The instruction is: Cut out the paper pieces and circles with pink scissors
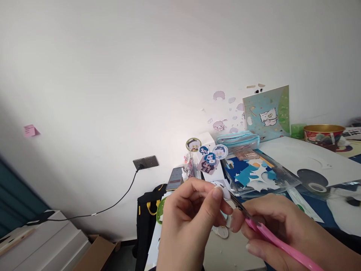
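Observation:
Between thumb and index finger, my left hand (187, 220) pinches a small white paper piece (226, 194). My right hand (278, 216) grips pink-handled scissors (287, 248), whose blades reach the edge of that piece. Whether the blades are parted cannot be made out. Under both hands lies a greyish board (228, 250) with small white cut pieces (220, 231) on it. Just beyond my fingers, round character stickers (220, 151) are stuck on a white box (208, 139).
A phone (175, 178) lies behind my left hand. Farther right are a plastic sleeve of blue cutouts (254, 175), a clear pouch (238, 140), a tape roll (317, 187) and a red-gold tin (324, 133). A black bag (145, 222) hangs left, near a wall socket (146, 162).

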`<action>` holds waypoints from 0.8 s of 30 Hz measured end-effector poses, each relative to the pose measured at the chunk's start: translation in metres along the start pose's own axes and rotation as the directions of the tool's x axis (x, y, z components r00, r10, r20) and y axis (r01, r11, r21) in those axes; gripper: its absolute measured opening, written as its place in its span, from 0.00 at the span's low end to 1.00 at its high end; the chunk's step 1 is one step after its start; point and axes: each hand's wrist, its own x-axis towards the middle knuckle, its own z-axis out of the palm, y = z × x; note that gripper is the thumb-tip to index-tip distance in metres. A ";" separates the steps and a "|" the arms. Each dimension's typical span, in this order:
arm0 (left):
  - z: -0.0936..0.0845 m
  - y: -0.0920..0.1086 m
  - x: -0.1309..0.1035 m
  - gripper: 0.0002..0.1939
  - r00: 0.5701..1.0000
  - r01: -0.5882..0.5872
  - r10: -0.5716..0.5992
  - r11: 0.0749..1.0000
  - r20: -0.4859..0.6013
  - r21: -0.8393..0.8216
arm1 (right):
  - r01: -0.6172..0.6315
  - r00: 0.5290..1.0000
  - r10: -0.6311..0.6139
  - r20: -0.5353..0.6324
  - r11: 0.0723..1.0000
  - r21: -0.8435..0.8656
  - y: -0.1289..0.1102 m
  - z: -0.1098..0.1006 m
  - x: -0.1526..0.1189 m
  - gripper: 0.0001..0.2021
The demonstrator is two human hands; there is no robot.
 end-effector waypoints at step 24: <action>-0.003 0.005 -0.001 0.11 1.000 0.008 -0.007 0.998 -0.024 0.059 | -0.004 0.998 -0.006 -0.061 0.986 -0.167 0.000 0.001 -0.002 0.10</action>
